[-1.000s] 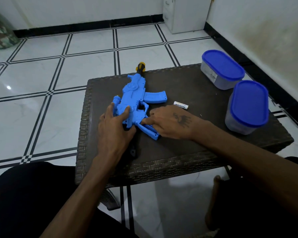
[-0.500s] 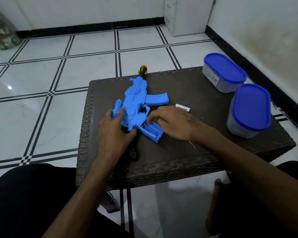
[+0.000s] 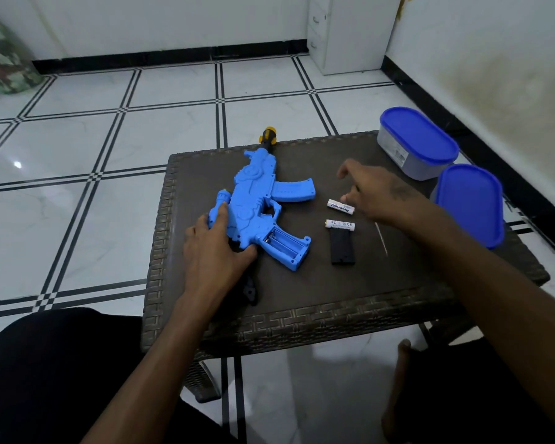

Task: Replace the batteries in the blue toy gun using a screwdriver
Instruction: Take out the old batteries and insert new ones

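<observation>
Now left hand (image 3: 213,248) presses flat on toy gun (image 3: 257,200); right hand (image 3: 375,193) w/ fingers loosely spread over battery (image 3: 341,207).

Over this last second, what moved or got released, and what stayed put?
The right hand left the toy gun's grip and went right to the batteries; the battery bay now shows open, its black cover on the table. The left hand stayed on the gun; both containers unmoved.

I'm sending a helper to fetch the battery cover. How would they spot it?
On the dark woven table, look right of the blue toy gun, beside its open grip compartment. The battery cover is the flat black rectangle lying there, one white battery at its far end; unlike the two batteries, it is black and flat.
</observation>
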{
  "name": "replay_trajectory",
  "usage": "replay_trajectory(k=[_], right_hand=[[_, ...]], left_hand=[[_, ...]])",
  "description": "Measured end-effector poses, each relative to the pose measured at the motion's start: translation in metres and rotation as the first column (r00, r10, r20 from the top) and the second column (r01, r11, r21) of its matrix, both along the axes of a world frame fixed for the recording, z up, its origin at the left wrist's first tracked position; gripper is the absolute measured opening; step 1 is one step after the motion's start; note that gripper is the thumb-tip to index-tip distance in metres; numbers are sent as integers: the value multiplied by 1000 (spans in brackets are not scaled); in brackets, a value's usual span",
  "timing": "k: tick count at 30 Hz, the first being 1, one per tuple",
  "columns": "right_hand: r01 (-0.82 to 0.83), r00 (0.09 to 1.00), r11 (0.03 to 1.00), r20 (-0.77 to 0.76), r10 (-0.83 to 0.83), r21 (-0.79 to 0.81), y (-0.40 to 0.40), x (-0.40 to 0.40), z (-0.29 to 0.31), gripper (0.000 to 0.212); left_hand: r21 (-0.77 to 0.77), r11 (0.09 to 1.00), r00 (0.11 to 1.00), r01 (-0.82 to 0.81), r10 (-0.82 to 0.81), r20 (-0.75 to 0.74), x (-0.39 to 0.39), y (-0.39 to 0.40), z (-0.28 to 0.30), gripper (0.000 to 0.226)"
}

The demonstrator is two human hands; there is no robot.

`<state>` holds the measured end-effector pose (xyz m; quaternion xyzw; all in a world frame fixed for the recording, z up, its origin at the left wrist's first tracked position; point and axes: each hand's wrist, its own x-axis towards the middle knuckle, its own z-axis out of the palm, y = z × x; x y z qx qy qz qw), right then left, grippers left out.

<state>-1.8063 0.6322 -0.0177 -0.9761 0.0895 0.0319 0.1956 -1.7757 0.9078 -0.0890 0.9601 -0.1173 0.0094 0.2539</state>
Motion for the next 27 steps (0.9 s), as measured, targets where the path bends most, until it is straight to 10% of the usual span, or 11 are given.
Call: replay_trajectory(k=[6,21,27], right_hand=[[28,994,950,-90,-59,-311,-27,8,-16,34],[102,983,934,-106,-146,-343,-37,3,-32,39],[98,946,973,323,-26,-207,19,-21,-2,29]], left_hand=[[-57,998,999,-33,31,-34,0,-5,-1,96],[-165,986,993,-28,46,105,-15,-9,15,88],[-176,984,988,-4,30,149,-16,-11,21,91]])
